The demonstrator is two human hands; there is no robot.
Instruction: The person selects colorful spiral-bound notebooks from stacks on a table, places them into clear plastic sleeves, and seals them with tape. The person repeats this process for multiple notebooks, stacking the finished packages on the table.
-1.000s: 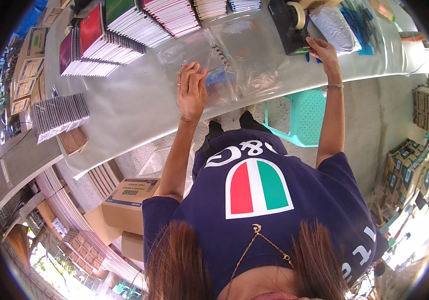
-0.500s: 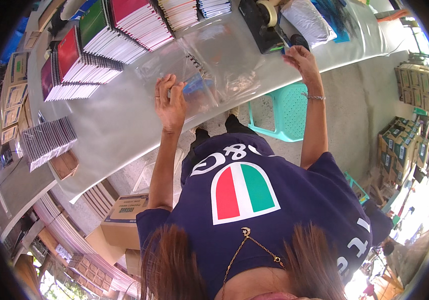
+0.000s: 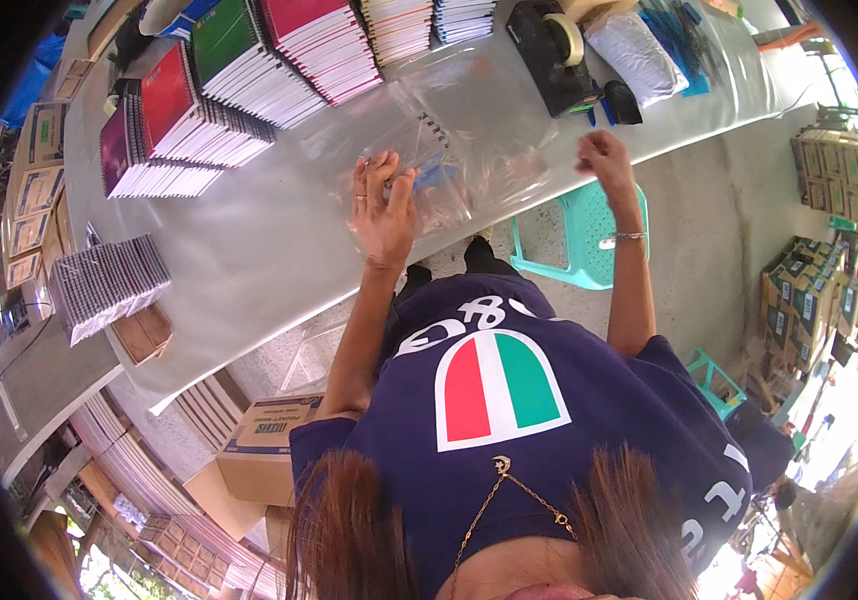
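L hand [image 3: 384, 205], fingers loosely parted, rests on clear plastic [image 3: 474, 130] nr table [image 3: 249, 255] edge, prob. steadying it, while R hand [image 3: 605, 160] curls nr tape dispenser [image 3: 541, 62], can't tell if gripping anything.

Printed lettering in view
White letters [image 3: 490, 313] on navy shirt [image 3: 599, 400]; dark print [image 3: 271, 427] on cardboard box [image 3: 264, 465]; pale letters [image 3: 154, 74] on red notebook [image 3: 169, 90].
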